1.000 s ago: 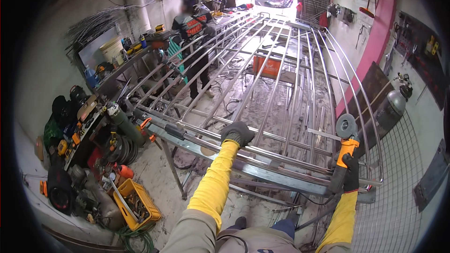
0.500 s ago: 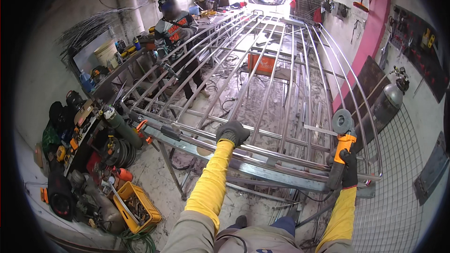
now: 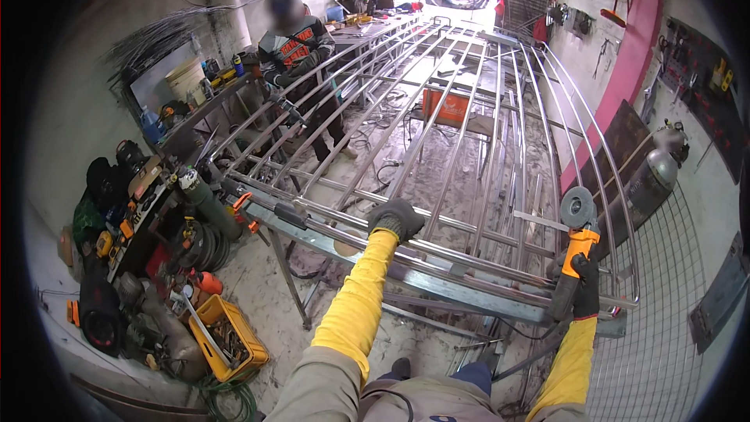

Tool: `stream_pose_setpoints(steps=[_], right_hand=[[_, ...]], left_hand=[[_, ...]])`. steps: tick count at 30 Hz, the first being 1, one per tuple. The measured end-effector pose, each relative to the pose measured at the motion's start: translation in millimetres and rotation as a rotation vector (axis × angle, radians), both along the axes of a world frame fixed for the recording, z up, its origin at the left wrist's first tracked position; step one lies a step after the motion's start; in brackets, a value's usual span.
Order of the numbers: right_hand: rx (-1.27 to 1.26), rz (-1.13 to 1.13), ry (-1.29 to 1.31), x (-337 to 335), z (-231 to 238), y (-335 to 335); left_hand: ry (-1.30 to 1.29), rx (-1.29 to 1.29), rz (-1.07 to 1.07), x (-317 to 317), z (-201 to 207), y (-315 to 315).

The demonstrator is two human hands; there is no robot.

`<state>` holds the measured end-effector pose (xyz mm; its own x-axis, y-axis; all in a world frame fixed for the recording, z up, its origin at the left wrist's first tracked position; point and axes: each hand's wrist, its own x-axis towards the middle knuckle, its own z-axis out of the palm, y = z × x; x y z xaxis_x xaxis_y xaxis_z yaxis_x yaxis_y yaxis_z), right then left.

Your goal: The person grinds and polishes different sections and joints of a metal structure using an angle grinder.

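A large frame of shiny metal tubes (image 3: 437, 126) lies across a metal stand in front of me. My left hand (image 3: 396, 219), in a dark glove with a yellow sleeve, is closed over the tubes at its near edge. At the right end of that edge, my right hand (image 3: 586, 285), gloved as well, grips an angle grinder (image 3: 582, 245) with an orange and dark body. The grinder's round grey disc (image 3: 578, 207) points away from me, above the frame's right corner. Whether the disc touches a tube, I cannot tell.
A co-worker (image 3: 295, 55) stands beyond the frame's left side. An orange clamp (image 3: 246, 215) sits at the stand's left end. A yellow crate (image 3: 228, 336) is on the floor at lower left, below a cluttered shelf. A gas cylinder (image 3: 650, 176) leans by the right wall, near wire mesh (image 3: 664, 297).
The whole view has shifted slightly to the right. The co-worker's head and arms have moved a little. My hands keep their holds on the tube and the grinder.
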<state>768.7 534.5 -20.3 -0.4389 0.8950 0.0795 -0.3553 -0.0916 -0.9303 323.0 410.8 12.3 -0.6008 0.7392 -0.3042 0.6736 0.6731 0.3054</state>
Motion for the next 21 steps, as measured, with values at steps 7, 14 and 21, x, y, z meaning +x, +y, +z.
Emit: stream_pose_setpoints(steps=[7,14,21], right_hand=[[0.004,0.026,0.016,-0.6,-3.8,-0.9],[-0.015,-0.001,-0.014,-2.0,6.1,-8.7],[0.01,0.001,-0.057,-3.1,12.6,-9.3]], left_hand=[[-0.012,0.006,-0.01,-2.6,-2.8,-3.8],[-0.051,0.046,-0.024,1.3,8.0,-9.7],[-0.06,0.069,-0.034,1.2,8.5,-8.4]])
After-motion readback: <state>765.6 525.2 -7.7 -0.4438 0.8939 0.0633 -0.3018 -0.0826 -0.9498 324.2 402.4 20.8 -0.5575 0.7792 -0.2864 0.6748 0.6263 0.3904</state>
